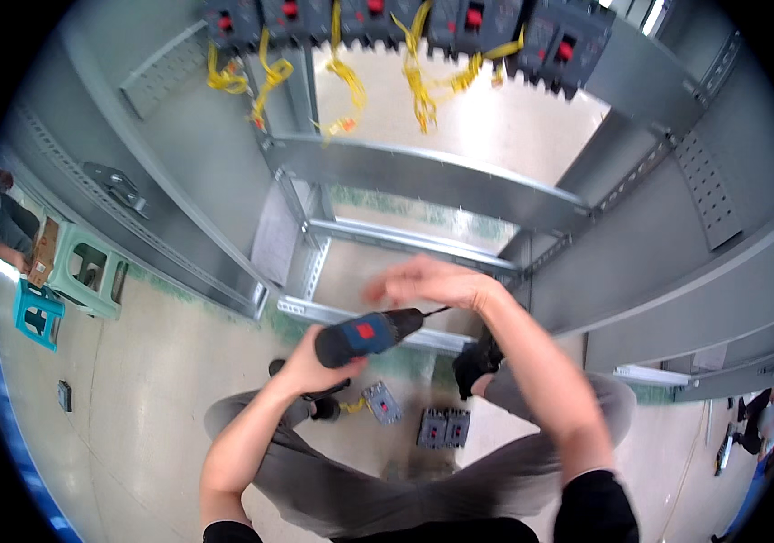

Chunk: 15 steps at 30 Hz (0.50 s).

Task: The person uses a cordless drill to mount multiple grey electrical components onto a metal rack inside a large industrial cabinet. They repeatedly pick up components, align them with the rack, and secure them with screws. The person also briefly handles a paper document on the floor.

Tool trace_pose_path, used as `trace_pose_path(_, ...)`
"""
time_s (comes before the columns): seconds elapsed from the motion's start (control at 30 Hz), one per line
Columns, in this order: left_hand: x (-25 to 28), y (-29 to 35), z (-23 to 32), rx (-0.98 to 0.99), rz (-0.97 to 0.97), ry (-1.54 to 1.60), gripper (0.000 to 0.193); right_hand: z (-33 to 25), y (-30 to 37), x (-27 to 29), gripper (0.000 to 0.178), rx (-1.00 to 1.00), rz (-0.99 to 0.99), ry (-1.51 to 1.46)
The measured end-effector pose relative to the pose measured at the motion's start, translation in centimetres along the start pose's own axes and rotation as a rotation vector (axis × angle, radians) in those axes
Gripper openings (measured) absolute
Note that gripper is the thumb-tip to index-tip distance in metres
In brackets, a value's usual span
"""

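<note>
My left hand (313,357) grips a dark cordless drill (370,332) with a blue body and a red patch; its bit points right. My right hand (432,281) hovers above and just right of the drill's nose, fingers spread and blurred, holding nothing I can make out. Both hands are over my grey-trousered knees, in front of an open grey metal cabinet frame (423,176). A row of dark circuit breakers (387,18) with red switches sits along the top, with yellow wires (423,90) hanging below them.
Loose grey breaker parts (443,427) and another one (381,402) lie on the pale floor between my legs. Two green plastic stools (88,270) stand at the left beside another person. More people are at the far right edge.
</note>
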<state>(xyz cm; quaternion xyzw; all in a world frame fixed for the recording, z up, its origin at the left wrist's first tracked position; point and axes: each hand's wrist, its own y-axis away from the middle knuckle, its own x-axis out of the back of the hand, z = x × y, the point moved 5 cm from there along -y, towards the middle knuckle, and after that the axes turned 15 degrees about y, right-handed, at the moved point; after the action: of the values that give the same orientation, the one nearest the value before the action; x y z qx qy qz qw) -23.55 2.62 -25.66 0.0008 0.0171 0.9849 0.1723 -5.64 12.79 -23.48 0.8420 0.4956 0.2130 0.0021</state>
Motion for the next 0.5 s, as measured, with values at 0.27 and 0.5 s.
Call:
trace_pose_path(0.27,-7.6,4.6,0.4,-0.588,-0.376,-0.06,0.053,-1.2,10.2,-7.3,0.056,-0.365,-1.14,0.365)
trace_pose_path(0.5,-7.2,4.3,-4.9,-0.779,-0.103,0.064,0.031,-4.9,8.7,-9.2,0.037,-0.214,-0.093,0.71)
